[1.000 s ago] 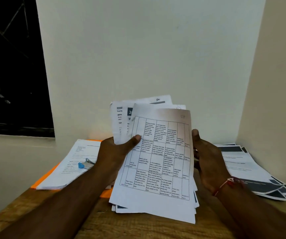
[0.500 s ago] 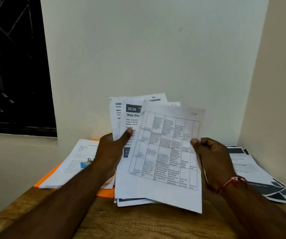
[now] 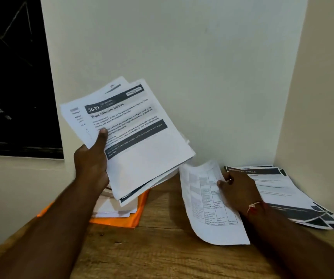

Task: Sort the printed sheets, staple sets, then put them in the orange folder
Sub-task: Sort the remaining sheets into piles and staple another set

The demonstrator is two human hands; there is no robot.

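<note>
A stack of printed sheets (image 3: 142,154) is gripped above the tabletop (image 3: 162,248) by the left hand (image 3: 93,164), with the thumb pressed on the top page and the other fingers hidden behind. A single sheet (image 3: 206,202) is pinched at its right edge by the right hand (image 3: 240,190), at four o'clock from the stack. The orange folder (image 3: 125,218) lies under loose papers (image 3: 113,208) at seven o'clock from the stack. Another pile (image 3: 283,190) is spread at three o'clock from the right hand.

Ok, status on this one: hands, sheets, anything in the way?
Left hand holds the stack, raised. Right hand pinches one sheet beside the right pile. Folder lies under loose papers.
</note>
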